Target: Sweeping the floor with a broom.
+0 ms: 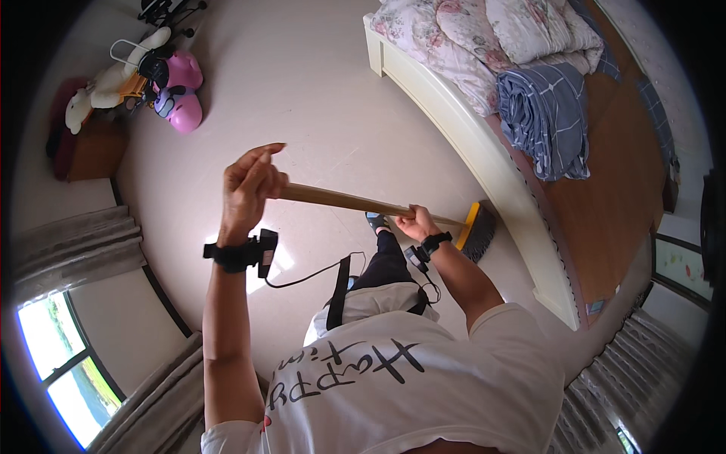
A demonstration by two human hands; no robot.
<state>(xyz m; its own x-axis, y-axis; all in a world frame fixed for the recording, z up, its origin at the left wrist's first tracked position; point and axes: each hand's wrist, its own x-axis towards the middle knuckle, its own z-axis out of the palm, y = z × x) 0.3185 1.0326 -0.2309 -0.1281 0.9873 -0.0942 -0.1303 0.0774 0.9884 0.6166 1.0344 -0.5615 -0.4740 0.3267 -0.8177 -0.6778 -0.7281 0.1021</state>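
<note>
A broom with a wooden handle (340, 201) slants across in front of my body. Its yellow head with dark bristles (478, 234) is at the floor, close beside the side rail of the bed. My left hand (249, 180) is curled round the upper end of the handle, its index finger pointing out. Lower down the shaft, nearer the broom head, my right hand (418, 223) grips it. Both wrists wear black straps with small devices, and a cable hangs from each.
A cream bed frame (465, 147) curves along the right, bearing a floral quilt (448, 34) and folded blue checked bedding (544, 119). Pink toys (181, 93) and a brown box (97, 148) stand far left. Grey curtains (79, 249) hang by a window. Pale tiled floor (283, 74) lies between.
</note>
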